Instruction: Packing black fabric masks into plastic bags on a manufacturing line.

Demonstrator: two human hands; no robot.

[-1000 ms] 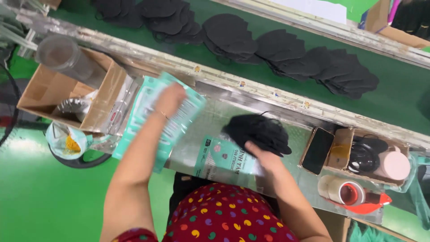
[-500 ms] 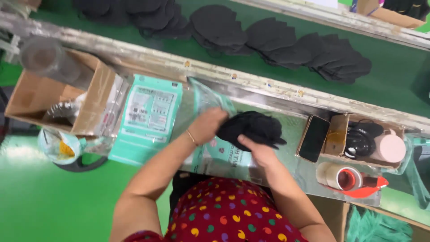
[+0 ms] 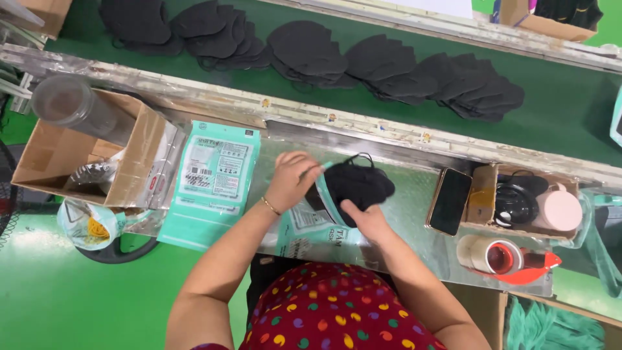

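The left hand (image 3: 293, 179) has its fingers pinched together on the upper lip of a teal and clear plastic pouch (image 3: 310, 223), which lies on the metal worktop (image 3: 408, 214) right in front of the person. The right hand (image 3: 364, 219) presses a stack of black face masks (image 3: 355, 183) at the pouch's mouth, fingers closed over the bundle's near edge; how far the masks sit inside the pouch cannot be told. Just left of the left hand lies a pile of flat teal pouches (image 3: 215, 175), and beyond it an open cardboard box (image 3: 78, 155) with a clear cylinder resting across it. To the right, apart from the hands, a dark phone (image 3: 449, 201) lies beside a small carton (image 3: 518, 201), with a tape dispenser (image 3: 505, 258) nearer the worktop's front edge. Bare metal shows between the masks and the phone. Behind the worktop's rear rail, more black masks (image 3: 389, 65) lie in overlapping heaps on a green conveyor belt (image 3: 557, 129).
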